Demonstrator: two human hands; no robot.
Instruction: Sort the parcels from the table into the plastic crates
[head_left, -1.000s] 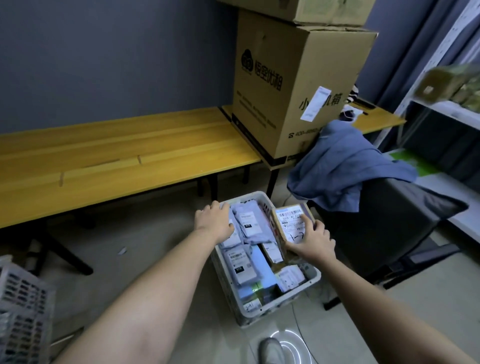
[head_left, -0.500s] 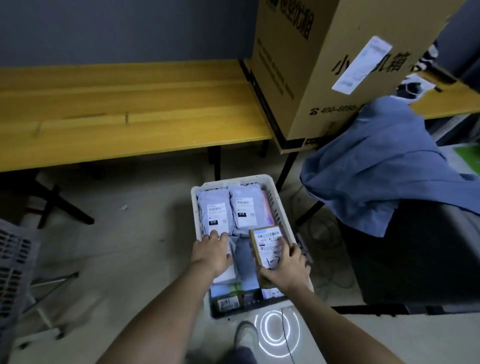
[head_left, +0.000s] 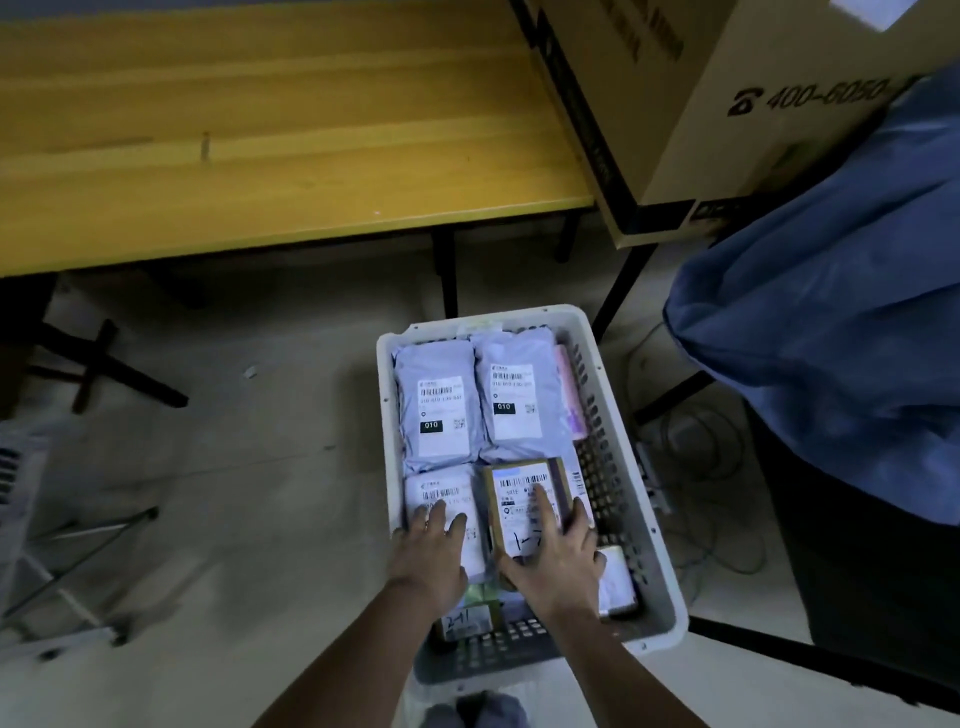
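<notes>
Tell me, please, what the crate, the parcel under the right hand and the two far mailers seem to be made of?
Crate: pale moulded plastic, by its slotted walls. Brown parcel under the right hand: probably cardboard, with flat faces and square edges. Grey mailers: likely soft poly film, slightly glossy and puffed.

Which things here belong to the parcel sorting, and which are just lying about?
Job: white plastic crate; grey mailer bags; brown labelled box under right hand; left hand; yellow table.
Lying about: large cardboard box; blue cloth; floor cables.
</notes>
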